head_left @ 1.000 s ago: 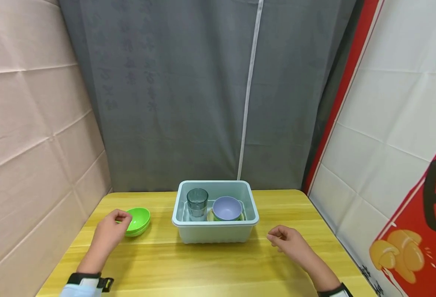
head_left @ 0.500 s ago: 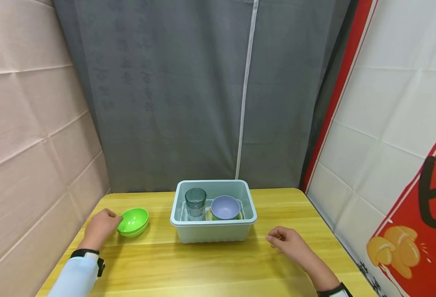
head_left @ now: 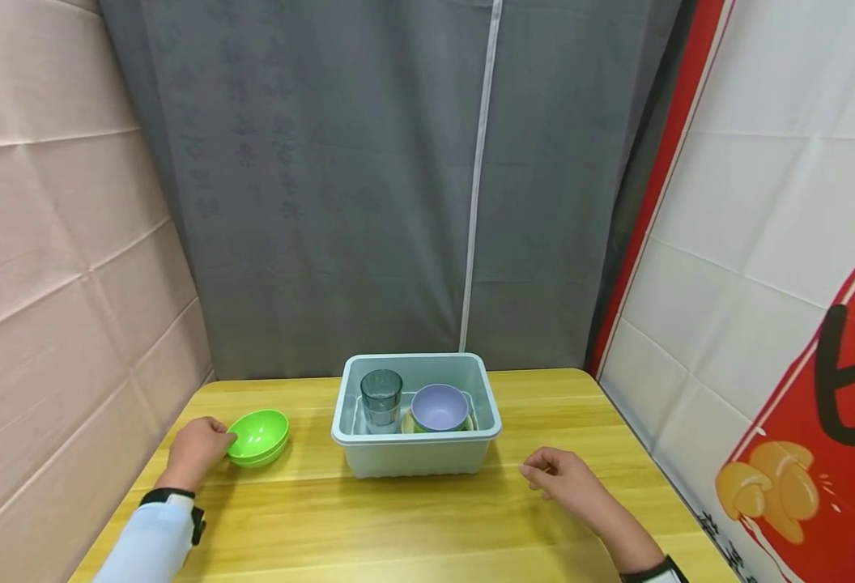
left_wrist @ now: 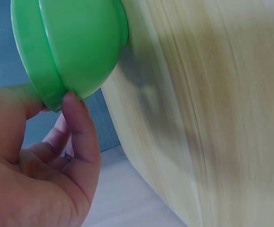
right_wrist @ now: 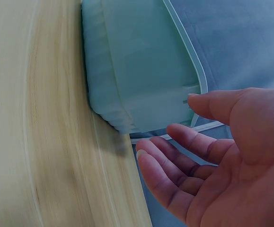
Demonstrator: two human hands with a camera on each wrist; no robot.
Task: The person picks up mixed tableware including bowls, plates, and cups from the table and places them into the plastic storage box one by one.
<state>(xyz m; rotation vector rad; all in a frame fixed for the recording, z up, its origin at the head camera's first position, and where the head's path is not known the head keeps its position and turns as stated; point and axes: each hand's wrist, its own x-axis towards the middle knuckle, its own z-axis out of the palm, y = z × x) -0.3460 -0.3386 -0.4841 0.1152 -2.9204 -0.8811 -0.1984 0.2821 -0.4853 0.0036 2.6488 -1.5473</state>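
At the left of the table, my left hand [head_left: 197, 449] pinches the near-left rim of a green bowl [head_left: 261, 433]. In the left wrist view, the thumb is at the rim and the index finger [left_wrist: 80, 123] presses the outside wall of the green bowl [left_wrist: 84, 42]. A second edge below the rim suggests two nested bowls. My right hand [head_left: 555, 474] hovers over the right side of the table with loosely curled fingers, holding nothing. It is nearest to a pale blue-green plastic bin [head_left: 420, 460], apart from it in the head view.
Inside the bin stand a clear grey drinking glass [head_left: 381, 393] and a purple bowl [head_left: 440, 407] on top of other greenish dishware. The yellow wooden table [head_left: 398, 526] meets a grey curtain [head_left: 340, 202] behind, with pale cloth walls on both sides.
My left hand has moved slightly left and down onto the rim of the green bowl. The right hand has hardly moved. The view has shifted a little.
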